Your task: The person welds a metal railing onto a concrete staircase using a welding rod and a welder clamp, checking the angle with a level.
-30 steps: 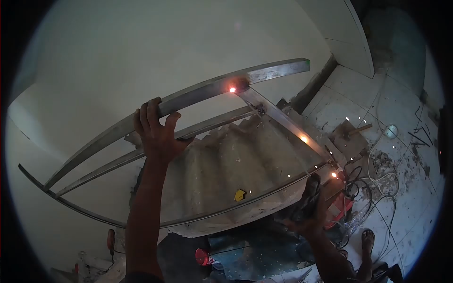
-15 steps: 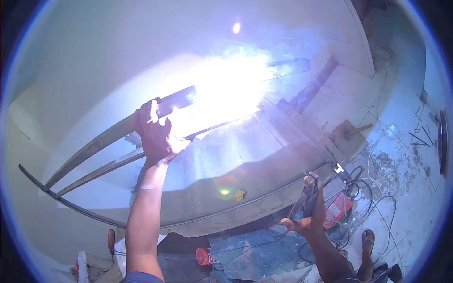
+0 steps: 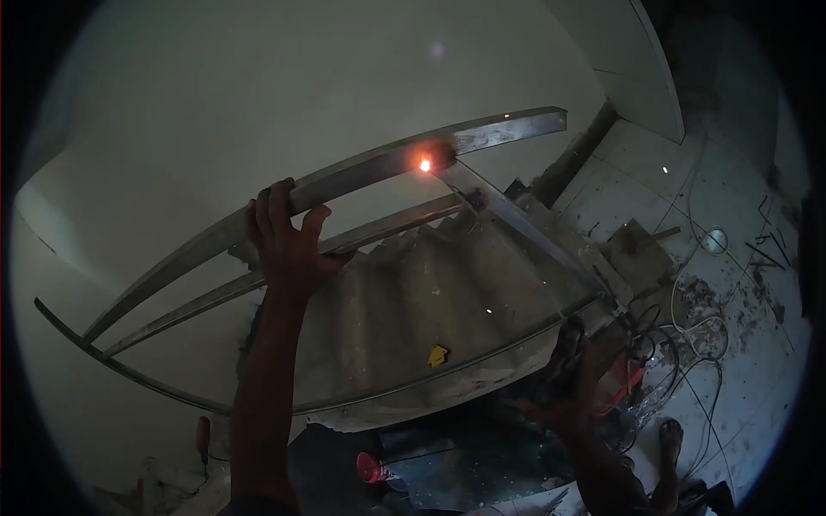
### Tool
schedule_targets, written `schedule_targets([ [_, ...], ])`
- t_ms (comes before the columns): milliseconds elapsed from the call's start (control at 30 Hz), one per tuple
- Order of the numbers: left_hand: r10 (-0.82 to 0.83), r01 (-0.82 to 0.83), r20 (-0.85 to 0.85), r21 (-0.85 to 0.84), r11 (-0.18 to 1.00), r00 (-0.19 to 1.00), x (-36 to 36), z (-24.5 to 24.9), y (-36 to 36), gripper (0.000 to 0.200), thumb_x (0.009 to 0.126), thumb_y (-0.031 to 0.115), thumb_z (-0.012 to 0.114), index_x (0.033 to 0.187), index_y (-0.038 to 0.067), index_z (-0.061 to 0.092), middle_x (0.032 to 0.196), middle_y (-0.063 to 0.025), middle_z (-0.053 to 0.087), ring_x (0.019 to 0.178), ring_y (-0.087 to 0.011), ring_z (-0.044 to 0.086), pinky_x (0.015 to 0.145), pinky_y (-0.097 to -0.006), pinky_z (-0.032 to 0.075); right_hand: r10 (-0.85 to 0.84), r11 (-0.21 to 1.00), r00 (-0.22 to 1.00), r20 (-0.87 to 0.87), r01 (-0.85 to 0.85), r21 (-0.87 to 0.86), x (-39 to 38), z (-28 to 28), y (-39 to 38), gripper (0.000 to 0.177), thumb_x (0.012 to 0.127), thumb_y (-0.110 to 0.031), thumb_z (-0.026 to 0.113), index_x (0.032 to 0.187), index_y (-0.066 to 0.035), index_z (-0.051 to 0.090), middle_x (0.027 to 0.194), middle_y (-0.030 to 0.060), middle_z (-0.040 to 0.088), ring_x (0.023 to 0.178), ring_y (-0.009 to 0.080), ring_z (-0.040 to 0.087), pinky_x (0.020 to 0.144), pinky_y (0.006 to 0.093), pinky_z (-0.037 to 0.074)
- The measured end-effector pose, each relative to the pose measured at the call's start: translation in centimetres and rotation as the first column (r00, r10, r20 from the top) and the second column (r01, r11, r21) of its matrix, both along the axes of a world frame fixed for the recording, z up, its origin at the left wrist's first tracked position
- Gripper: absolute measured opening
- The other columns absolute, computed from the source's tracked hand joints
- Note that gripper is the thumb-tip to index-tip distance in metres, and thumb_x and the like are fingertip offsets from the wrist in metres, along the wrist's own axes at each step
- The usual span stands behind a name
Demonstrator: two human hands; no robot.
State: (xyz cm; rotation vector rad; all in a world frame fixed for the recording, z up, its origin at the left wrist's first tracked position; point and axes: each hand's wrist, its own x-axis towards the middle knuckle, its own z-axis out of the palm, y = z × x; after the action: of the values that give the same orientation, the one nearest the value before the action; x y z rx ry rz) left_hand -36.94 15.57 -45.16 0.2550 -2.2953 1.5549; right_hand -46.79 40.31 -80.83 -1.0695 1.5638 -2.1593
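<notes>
My left hand (image 3: pixel 292 249) is on the upper curved metal bar (image 3: pixel 344 175), its fingers hooked over the edge and its thumb apart. To its right, a small orange glow marks the joint between this bar and a slanting metal bar (image 3: pixel 525 220). Below runs a second, thinner curved bar (image 3: pixel 185 310). At the lower right, in shadow, my right hand (image 3: pixel 559 408) is closed around a dark tool (image 3: pixel 565 348) whose details I cannot make out.
Ridged stair-like concrete (image 3: pixel 387 301) lies under the bars, with a yellow piece (image 3: pixel 438 355) on it. Cables (image 3: pixel 710 348) loop over the tiled floor at right. A red container (image 3: pixel 371 468) stands near the bottom, and a foot (image 3: pixel 670 440) shows at lower right.
The blinding white-blue glare and smoke have gone, leaving a small orange glow and a few sparks. The whole view is darker. My left hand stays in the same place on the bar.
</notes>
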Motion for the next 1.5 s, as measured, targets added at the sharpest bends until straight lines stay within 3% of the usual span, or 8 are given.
schedule_targets([
  [300,0.032,-0.031,-0.019,0.026,0.999,0.999,-0.5,-0.1,1.0,0.06,0.056,0.055,0.089,0.095,0.016,0.067,0.131,-0.0214,0.05,0.125,-0.0417,0.045,0.106,-0.0622,0.029,-0.044,0.991,0.998,0.04,0.049,-0.121,-0.1,0.9,-0.8,0.127,0.056,-0.054,0.093,0.145,0.011,0.03,0.108,0.0206,0.065,0.093,0.0318,0.069,0.081,0.0392,0.056],
  [600,-0.019,0.019,0.025,0.032,0.999,1.0,0.0,0.2,-0.1,0.07,0.055,0.043,0.088,0.113,0.018,0.059,0.138,-0.0194,0.042,0.127,-0.04,0.044,0.107,-0.0603,0.031,-0.111,0.981,0.984,-0.141,0.086,-0.175,-1.4,2.5,-1.2,0.123,0.066,-0.06,0.088,0.146,0.011,0.027,0.133,0.0242,0.058,0.11,0.0283,0.066,0.082,0.032,0.057],
  [733,0.051,-0.051,-0.012,-0.061,0.997,0.999,0.5,0.5,-1.1,0.066,0.057,0.045,0.088,0.11,0.019,0.06,0.139,-0.0211,0.042,0.127,-0.0418,0.044,0.106,-0.0644,0.032,0.173,0.967,0.963,0.206,-0.126,-0.223,0.0,1.5,-0.7,0.124,0.066,-0.054,0.09,0.148,0.011,0.022,0.139,0.0239,0.053,0.122,0.0328,0.061,0.09,0.0336,0.054],
  [800,-0.005,0.004,0.02,0.043,0.999,1.0,0.2,0.0,0.1,0.065,0.058,0.049,0.089,0.108,0.018,0.06,0.139,-0.0215,0.042,0.127,-0.0423,0.045,0.104,-0.0653,0.033,-0.076,0.997,0.977,-0.199,0.068,-0.044,-0.5,0.4,-0.5,0.134,0.058,-0.053,0.094,0.149,0.01,0.019,0.144,0.0255,0.048,0.13,0.0382,0.053,0.107,0.046,0.043],
  [967,0.011,-0.011,0.024,0.005,1.0,1.0,0.0,0.2,0.3,0.068,0.062,0.06,0.085,0.109,0.02,0.058,0.133,-0.0212,0.047,0.122,-0.0437,0.047,0.103,-0.0653,0.032,0.072,0.997,0.992,0.105,-0.069,-0.035,-0.3,1.3,-0.2,0.126,0.055,-0.049,0.096,0.148,0.005,0.03,0.125,0.0216,0.06,0.11,0.0324,0.064,0.094,0.0412,0.052],
  [1233,0.064,-0.064,0.005,0.008,0.998,0.998,-0.3,0.1,0.8,0.062,0.06,0.055,0.086,0.105,0.019,0.064,0.131,-0.0207,0.048,0.125,-0.0409,0.045,0.106,-0.0601,0.029,-0.005,0.994,0.996,0.089,0.014,-0.106,-0.2,1.4,-1.1,0.126,0.05,-0.048,0.097,0.146,0.005,0.033,0.113,0.0197,0.064,0.095,0.0305,0.068,0.083,0.0407,0.055],
  [1400,0.034,-0.034,-0.004,0.037,0.999,0.999,-0.7,0.1,0.7,0.076,0.05,0.04,0.092,0.114,0.019,0.056,0.135,-0.0184,0.045,0.124,-0.0417,0.046,0.104,-0.0597,0.035,-0.126,0.976,0.99,-0.07,0.112,-0.186,-0.8,2.2,-1.4,0.12,0.062,-0.053,0.092,0.144,0.012,0.032,0.11,0.0179,0.065,0.089,0.0238,0.067,0.076,0.0369,0.056],
  [1500,0.008,-0.008,0.016,0.037,0.999,1.0,-0.3,0.4,0.3,0.072,0.055,0.046,0.091,0.112,0.02,0.056,0.135,-0.0183,0.046,0.123,-0.0418,0.047,0.101,-0.061,0.037,-0.062,0.979,0.998,-0.008,0.06,-0.194,-0.1,0.7,-1.3,0.126,0.064,-0.059,0.09,0.145,0.014,0.028,0.122,0.0219,0.06,0.105,0.0284,0.064,0.091,0.039,0.052],
])
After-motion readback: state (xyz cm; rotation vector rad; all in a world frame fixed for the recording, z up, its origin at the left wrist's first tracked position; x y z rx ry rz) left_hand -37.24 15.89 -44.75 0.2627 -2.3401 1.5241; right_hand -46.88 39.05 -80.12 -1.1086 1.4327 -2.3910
